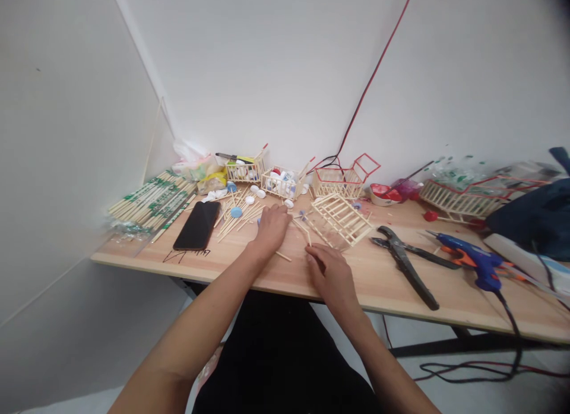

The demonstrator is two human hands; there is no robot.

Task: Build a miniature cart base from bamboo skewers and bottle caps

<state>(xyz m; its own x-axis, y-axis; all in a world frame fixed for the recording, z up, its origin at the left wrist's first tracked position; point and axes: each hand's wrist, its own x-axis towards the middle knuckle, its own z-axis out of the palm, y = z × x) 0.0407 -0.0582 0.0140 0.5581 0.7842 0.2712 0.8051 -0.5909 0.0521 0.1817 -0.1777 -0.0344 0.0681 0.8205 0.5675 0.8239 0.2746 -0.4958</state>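
My left hand (272,228) is low over the tabletop, fingers bent down and together beside a white bottle cap (289,204). What its fingertips hold, if anything, is hidden. One loose stick (284,256) pokes out below that hand. Between thumb and fingers, my right hand (332,270) pinches the near end of a thin wooden stick (309,238), which meets another stick at an angle. Just beyond it, a small slatted stick frame (342,219) lies tilted on the table. Scattered sticks (243,215) and a blue cap (236,212) lie left of my left hand.
A black phone (196,226) and packs of sticks (151,200) lie at left. Small stick carts (282,182) holding caps line the wall, with a red-edged cart (341,181) beside them. Pliers (405,265) and a corded blue glue gun (476,256) lie at right.
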